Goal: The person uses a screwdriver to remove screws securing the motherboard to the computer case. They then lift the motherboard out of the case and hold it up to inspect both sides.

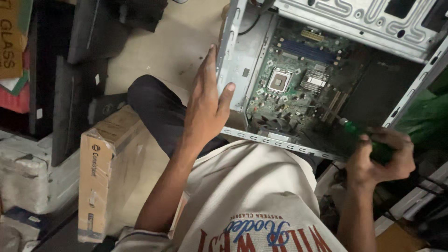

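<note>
An open metal computer case (238,60) lies on its side in front of me, with a dusty green motherboard (298,88) showing inside. My left hand (205,100) rests flat against the case's left wall, thumb hooked over its edge. My right hand (380,156) is closed around a green-handled screwdriver (361,135) at the case's lower right corner. The tool's tip points into the case and is hidden in shadow.
A long brown cardboard box (100,177) leans at my left, beside my dark-trousered knee (154,105). Black flat monitors (74,74) stand along the left. A wrapped white block (28,177) sits at the far left. A green object (427,116) lies beyond the case's right wall.
</note>
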